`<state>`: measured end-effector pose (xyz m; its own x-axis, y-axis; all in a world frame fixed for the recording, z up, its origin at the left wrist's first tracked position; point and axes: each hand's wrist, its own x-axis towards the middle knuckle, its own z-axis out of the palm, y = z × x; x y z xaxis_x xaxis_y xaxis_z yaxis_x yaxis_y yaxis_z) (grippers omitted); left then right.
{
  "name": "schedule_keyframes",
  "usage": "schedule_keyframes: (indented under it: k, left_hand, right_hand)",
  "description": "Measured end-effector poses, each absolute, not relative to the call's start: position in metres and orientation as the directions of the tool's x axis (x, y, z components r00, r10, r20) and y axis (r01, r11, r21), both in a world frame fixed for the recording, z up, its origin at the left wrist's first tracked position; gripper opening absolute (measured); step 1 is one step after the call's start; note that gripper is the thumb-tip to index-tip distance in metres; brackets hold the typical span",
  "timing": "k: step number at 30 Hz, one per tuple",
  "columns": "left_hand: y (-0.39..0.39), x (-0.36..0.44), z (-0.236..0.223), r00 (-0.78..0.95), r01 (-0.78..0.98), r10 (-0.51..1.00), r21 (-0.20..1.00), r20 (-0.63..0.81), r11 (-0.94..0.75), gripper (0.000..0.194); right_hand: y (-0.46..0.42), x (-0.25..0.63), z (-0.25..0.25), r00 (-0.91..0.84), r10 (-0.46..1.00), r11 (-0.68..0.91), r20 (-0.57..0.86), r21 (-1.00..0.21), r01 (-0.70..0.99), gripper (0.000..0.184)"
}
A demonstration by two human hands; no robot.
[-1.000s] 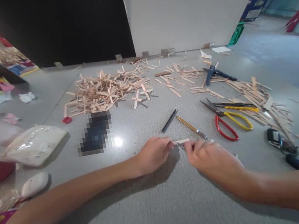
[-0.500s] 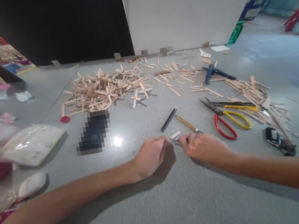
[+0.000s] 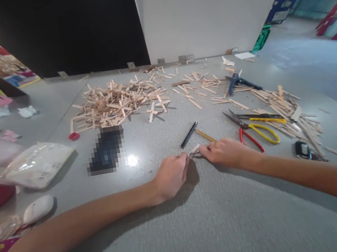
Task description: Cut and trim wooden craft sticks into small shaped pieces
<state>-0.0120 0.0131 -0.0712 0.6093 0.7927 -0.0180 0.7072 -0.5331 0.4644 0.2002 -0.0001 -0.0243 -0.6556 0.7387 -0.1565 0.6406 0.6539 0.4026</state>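
Grey table (image 3: 187, 231); near the black pen (image 3: 189, 135), my left hand (image 3: 171, 176) pinches a pale, slim stick (image 3: 194, 149); my right hand's (image 3: 224, 151) hold is unclear.

Free near tabletop (image 3: 188, 237); scissors (image 3: 242, 124) rightward

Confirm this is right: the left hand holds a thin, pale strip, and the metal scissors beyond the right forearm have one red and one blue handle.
Not blue: in the head view, the metal scissors beyond the right forearm have one red and one yellow handle. The left hand does hold a thin, pale strip.
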Motion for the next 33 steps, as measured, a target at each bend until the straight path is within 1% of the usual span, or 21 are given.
schedule_keyframes:
  k: [3,5,10,14,16,20,26,30,33]
  left_hand:
    - [0.01,-0.01,-0.071,0.631,0.706,0.775,0.437,-0.033,-0.557,0.025]
    - [0.009,-0.009,-0.07,0.639,0.71,0.768,0.416,-0.04,-0.568,0.024]
    - [0.008,-0.006,-0.069,0.634,0.725,0.772,0.376,-0.036,-0.577,0.03]
    - [0.007,-0.006,-0.072,0.645,0.722,0.763,0.358,-0.037,-0.592,0.026]
    - [0.005,-0.006,-0.073,0.647,0.72,0.762,0.354,-0.031,-0.597,0.025]
    - [0.006,-0.005,-0.074,0.639,0.722,0.769,0.355,-0.013,-0.594,0.029]
    - [0.006,-0.007,-0.076,0.634,0.717,0.773,0.39,-0.019,-0.578,0.025]
    - [0.006,-0.009,-0.074,0.609,0.711,0.793,0.445,-0.004,-0.544,0.03]
    - [0.008,-0.008,-0.069,0.596,0.686,0.803,0.511,0.016,-0.519,0.035]
  right_hand:
    - [-0.011,0.196,-0.026,-0.629,0.763,0.619,-0.148,0.449,0.645,0.026]
    - [-0.013,0.195,-0.026,-0.623,0.767,0.612,-0.151,0.465,0.64,0.026]
    - [0.001,0.199,-0.021,-0.673,0.712,0.68,-0.203,0.437,0.588,0.022]
    - [-0.005,0.195,-0.021,-0.637,0.74,0.652,-0.213,0.457,0.605,0.027]
    - [-0.006,0.193,-0.021,-0.627,0.747,0.649,-0.221,0.445,0.617,0.027]
    - [0.003,0.195,-0.016,-0.636,0.729,0.68,-0.252,0.37,0.633,0.024]
    - [-0.004,0.183,-0.014,-0.55,0.789,0.613,-0.273,0.297,0.732,0.033]
    - [0.004,0.188,-0.013,-0.533,0.795,0.586,-0.29,0.143,0.797,0.029]
    - [0.01,0.199,-0.01,-0.486,0.826,0.513,-0.284,0.025,0.858,0.028]
